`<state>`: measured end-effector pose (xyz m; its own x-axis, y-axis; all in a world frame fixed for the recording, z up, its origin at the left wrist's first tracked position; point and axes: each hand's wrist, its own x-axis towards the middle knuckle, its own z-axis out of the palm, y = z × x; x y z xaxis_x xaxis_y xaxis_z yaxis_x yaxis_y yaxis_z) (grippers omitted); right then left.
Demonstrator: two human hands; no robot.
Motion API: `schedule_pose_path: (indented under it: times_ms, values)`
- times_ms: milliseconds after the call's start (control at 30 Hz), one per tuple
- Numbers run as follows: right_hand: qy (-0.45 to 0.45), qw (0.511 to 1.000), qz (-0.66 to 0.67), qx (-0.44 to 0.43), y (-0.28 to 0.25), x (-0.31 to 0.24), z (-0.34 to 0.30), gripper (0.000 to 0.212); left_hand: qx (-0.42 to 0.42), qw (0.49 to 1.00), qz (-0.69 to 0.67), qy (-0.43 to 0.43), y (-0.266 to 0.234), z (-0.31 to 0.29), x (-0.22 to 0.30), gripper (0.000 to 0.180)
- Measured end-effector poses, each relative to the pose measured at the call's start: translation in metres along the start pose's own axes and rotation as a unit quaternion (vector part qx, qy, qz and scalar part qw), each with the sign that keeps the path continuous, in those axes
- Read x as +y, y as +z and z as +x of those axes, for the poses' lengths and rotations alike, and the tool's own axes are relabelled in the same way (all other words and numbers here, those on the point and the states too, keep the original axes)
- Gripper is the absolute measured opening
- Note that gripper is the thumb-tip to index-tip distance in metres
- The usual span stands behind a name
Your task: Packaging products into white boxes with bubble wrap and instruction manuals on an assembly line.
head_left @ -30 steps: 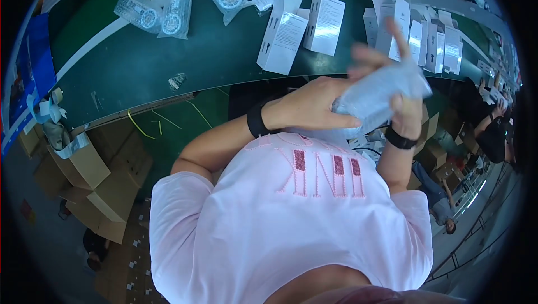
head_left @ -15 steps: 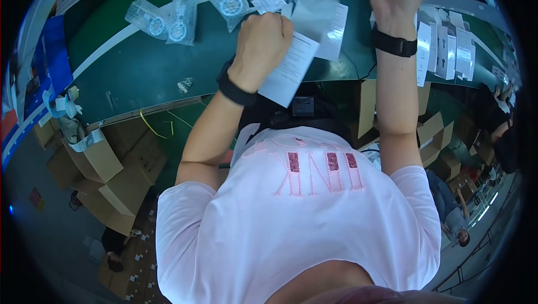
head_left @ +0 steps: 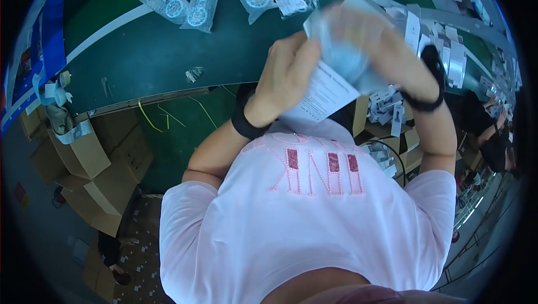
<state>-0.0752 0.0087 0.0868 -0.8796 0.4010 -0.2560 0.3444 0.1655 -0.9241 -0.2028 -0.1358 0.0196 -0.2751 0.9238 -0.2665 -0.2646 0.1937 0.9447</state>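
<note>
My left hand [head_left: 284, 77] is closed on a white printed leaflet [head_left: 332, 94], its thumb pressed along the near side. Above the leaflet, a bluish clear plastic-wrapped bundle [head_left: 343, 57] is smeared by motion, so its contents cannot be made out. Over that bundle my right hand [head_left: 386, 51] curls, its fingers blurred. A pale flat edge, maybe a box or card, shows behind both hands. Several bubble-wrapped items with round white ends, one of them a clear tube [head_left: 203, 1], lie on the green table [head_left: 145, 63]. A small clear packet [head_left: 292, 1] lies just beyond my left hand.
Several white cartons [head_left: 457, 63] stand at the right of the table. A crumpled scrap [head_left: 194, 74] lies near its front edge. Open cardboard boxes [head_left: 98, 175] stand at lower left, and a box of papers [head_left: 386, 107] sits below my right arm. Other people are at both sides.
My right hand has come down and nearer with the wrapped bundle, meeting my left hand. The left hand has shifted right with the leaflet. The view has moved slightly.
</note>
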Motion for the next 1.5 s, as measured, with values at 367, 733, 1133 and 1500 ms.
schedule_pose_path:
  times_ms: [367, 733, 1133, 1500]
  values:
    - [0.203, 0.887, -0.353, 0.217, 0.009, 0.212, 0.141, 0.076, 0.286, 0.958, 0.017, 0.005, -0.128, -0.043, -0.037, 0.04]
    - [-0.004, 0.93, -0.076, 0.361, -0.009, 0.084, 0.109, 0.021, 0.146, 0.988, -0.039, -0.002, -0.117, -0.03, -0.017, 0.04]
    - [0.075, 0.907, -0.245, -0.334, 0.016, -0.081, 0.06, 0.015, -0.143, 0.988, -0.057, -0.001, -0.057, -0.014, 0.027, 0.045]
    - [0.149, 0.928, -0.285, -0.186, 0.033, -0.085, 0.042, 0.018, -0.079, 0.996, -0.037, 0.02, -0.065, -0.02, 0.02, 0.069]
